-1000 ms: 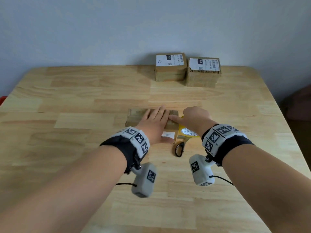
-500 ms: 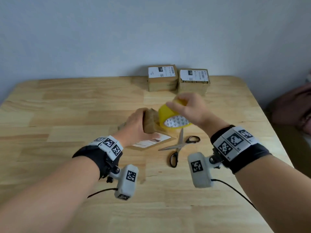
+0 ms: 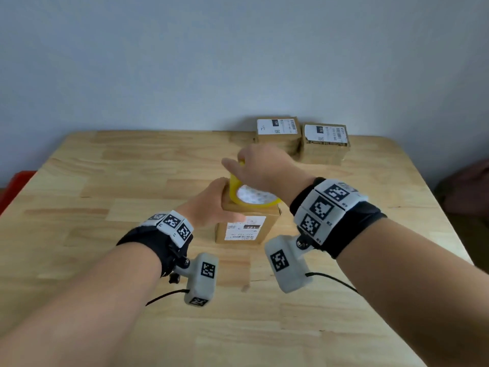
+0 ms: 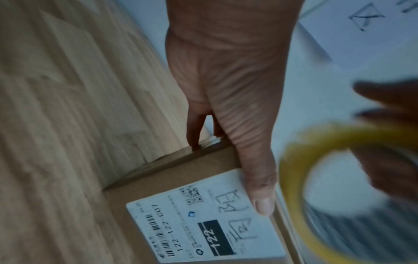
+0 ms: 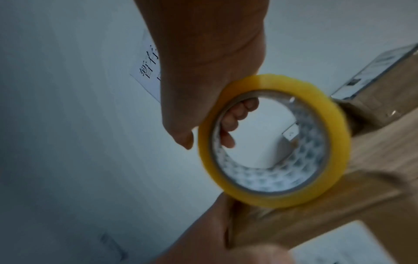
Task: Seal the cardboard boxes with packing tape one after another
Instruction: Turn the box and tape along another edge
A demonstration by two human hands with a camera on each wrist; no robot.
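Note:
A small cardboard box (image 3: 244,229) stands on edge mid-table, its white shipping label facing me. My left hand (image 3: 219,205) grips its left end, thumb across the label, fingers behind the box (image 4: 158,182). My right hand (image 3: 246,165) holds a yellow roll of packing tape (image 3: 251,197) against the box's top edge. In the right wrist view my right hand (image 5: 203,132) has its fingers through the core of the tape roll (image 5: 267,200) and the thumb outside. The left wrist view is blurred but shows the tape roll (image 4: 291,178) next to my left hand (image 4: 228,169).
Two more labelled cardboard boxes (image 3: 277,133) (image 3: 325,141) sit side by side at the back of the wooden table (image 3: 105,207), near the wall. Something red (image 3: 16,181) shows past the left edge, something dark (image 3: 471,189) past the right.
The box went from lying flat under my left palm to standing on edge in my left hand. My right hand lifted the tape roll onto its top. The scissors are out of sight.

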